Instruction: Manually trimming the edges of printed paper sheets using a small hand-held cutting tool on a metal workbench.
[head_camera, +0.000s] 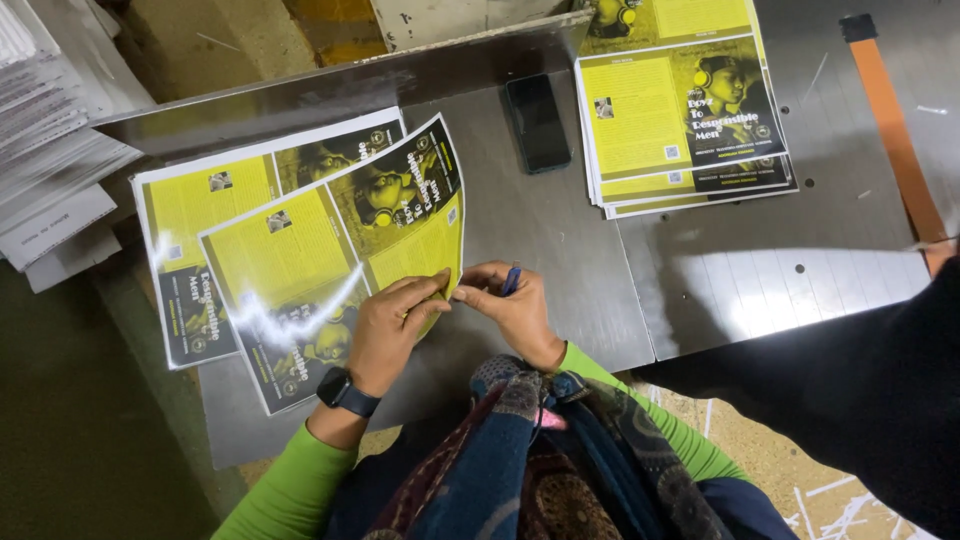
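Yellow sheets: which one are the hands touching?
The top sheet of the near-left pile, tilted; both hands pinch its corner. The far pile lies untouched.

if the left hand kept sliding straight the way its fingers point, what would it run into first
Most likely the right hand: the left hand points right along the glossy yellow sheet, and their fingertips nearly meet at its corner.

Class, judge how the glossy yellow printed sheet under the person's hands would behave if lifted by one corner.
The yellow sheet is thin, so it would probably droop. Its glare suggests a slick coating, likely to slide on the metal table. The left hand bends its corner easily.
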